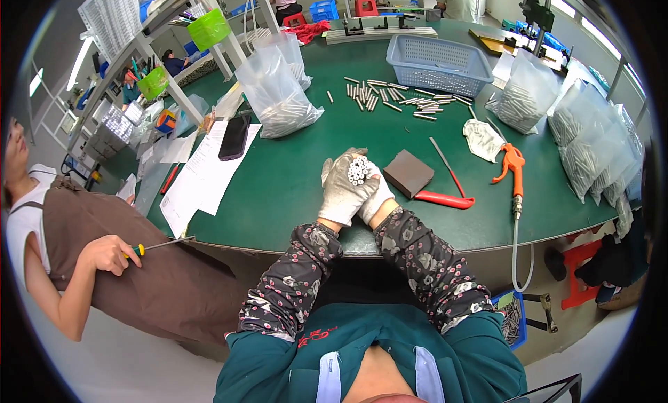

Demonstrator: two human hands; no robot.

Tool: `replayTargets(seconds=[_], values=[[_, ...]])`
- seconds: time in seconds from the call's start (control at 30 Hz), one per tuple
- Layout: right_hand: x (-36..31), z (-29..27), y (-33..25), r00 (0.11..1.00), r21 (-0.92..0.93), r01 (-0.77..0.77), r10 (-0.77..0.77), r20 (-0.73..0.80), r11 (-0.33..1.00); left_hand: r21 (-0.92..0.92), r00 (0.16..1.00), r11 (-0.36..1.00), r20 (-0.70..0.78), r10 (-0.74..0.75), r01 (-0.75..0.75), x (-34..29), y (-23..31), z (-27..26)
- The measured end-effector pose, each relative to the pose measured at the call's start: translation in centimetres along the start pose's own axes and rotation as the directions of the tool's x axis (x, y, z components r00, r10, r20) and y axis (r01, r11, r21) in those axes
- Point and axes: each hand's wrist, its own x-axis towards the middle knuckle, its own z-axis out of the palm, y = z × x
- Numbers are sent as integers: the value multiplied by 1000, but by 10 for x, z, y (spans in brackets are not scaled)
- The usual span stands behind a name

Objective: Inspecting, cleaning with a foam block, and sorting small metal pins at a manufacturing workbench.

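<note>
Co-worker (139, 278): at the left in a brown apron, one hand (111, 255) gripping a screwdriver (165, 244) whose shaft points toward the counter (299, 211)
Papers (197, 172): white sheets near the counter's left edge, a dark phone (234, 138) lying on them
Clear bag (283, 114): standing upright beyond the phone, grey metal pieces at its bottom
Left hand (340, 186): gloved, fingers curled closed round the left side of a rod bundle (358, 171)
Rod bundle: held upright between both hands, near the counter's front edge and left of the block
Bundle's look: slim round pieces packed tightly, pale ends facing up with dark centres, as if hollow; tops roughly level, lower ends hidden by the gloves
Right hand (377, 191): gloved, closed in against the bundle from the right; its fingertips are hidden
Step in hand: seemingly gathering and evening up the bundle
Next move: would call for even pressure from both palms, since a slack grip could let single rods slip
Loose rods (365, 95): silver, scattered across the counter beyond the hands
Brown block (409, 172): just right of the hands, a red handle (446, 199) beside it
Blue basket (438, 77): behind the loose rods
Slim tool (445, 163): dark shaft, red grip
Air gun (513, 168): orange, hose hanging over the edge
Filled bags (591, 156): clear, crowded at the far right, full of metal pieces
</note>
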Motion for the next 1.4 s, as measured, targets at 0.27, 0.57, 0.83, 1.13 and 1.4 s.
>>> replayTargets(seconds=[0.27, 0.57, 0.83, 1.13, 1.4], values=[[-5, 0, -8, 999, -87, 40, -39, 10, 995, -9, 1000, 1000, 21, -23, 23, 2, -1, 1], [-7, -2, -13, 997, -180, 72, -69, 23, 981, -19, 999, 999, 29, -29, 30, 0, 0, 0], [-5, -5, -13, 994, -253, 99, -84, 70, 963, -119, 997, 990, 44, -69, 74, -2, -1, 0], [-18, 6, -6, 994, -241, 113, -108, 34, 964, 15, 951, 958, -115, 288, -288, 1, 12, -9], [-26, 23, -7, 988, -237, 154, -153, 22, 959, -504, 1000, 864, -19, -23, 10, -1, 15, -4]])
